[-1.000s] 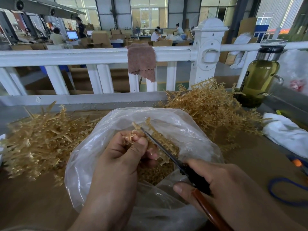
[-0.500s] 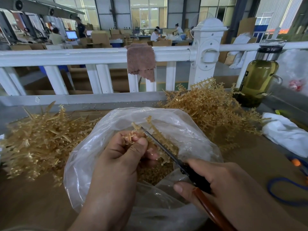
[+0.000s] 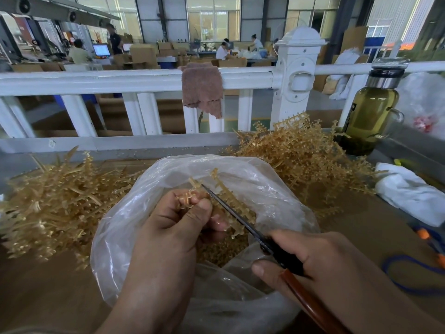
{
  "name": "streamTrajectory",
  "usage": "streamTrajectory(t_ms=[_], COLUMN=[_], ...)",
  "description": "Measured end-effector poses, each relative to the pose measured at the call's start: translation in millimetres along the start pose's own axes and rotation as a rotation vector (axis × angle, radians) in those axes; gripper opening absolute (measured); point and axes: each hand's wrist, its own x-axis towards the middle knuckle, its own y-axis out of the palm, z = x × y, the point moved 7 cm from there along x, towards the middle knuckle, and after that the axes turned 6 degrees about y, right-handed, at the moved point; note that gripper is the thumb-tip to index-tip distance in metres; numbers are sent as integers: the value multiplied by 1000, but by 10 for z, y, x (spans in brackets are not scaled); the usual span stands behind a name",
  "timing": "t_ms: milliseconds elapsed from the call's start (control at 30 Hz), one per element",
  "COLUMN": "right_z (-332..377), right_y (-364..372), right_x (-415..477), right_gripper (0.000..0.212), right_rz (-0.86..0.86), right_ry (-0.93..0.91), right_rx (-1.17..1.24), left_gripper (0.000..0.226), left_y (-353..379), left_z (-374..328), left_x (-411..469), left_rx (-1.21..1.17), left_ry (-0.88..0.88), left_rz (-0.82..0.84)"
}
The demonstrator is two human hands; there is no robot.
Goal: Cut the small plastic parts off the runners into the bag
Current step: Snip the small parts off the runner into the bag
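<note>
The left hand (image 3: 173, 227) pinches in its grip the runner (image 3: 231, 196), seemingly light and stiff (maybe brittle), near the cut; the right hand (image 3: 320, 259) clasps the scissors (image 3: 231, 214).

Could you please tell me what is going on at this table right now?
A person is snipping small plastic parts off a runner over an open clear bag. The left hand pinches the runner above the bag's mouth, and the right hand grips scissors with the tips at the runner, beside the left fingertips. Loose parts already lie in the bag. Heaps of runners sit on the table, a left heap and a right heap.
</note>
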Motion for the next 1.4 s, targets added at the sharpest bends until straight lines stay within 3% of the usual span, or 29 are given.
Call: streamTrajectory(t_ms=[367,500,800,1033,1400], right_z=[-4,-39,-52,-40,-42], right_y=[2,33,-11,1,-33], right_x=[-1,15,5,-17,-9], right_gripper=[37,45,42,65,57], right_rz=[1,-1,-2,-42,-42], right_ry=[-8,-27,-23,-19,-16], right_rx=[-72,-134,-97,-164,-181], left_gripper=[8,29,7,15,6], left_y=[-56,-89,-94,-95,-65], left_z=[20,-20,-83,-94,-137], left_x=[7,7,33,30,24], left_rx=[51,123,113,93,60], left_ry=[-36,-17,104,115,102], left_rz=[-37,-41,-52,-48,-84])
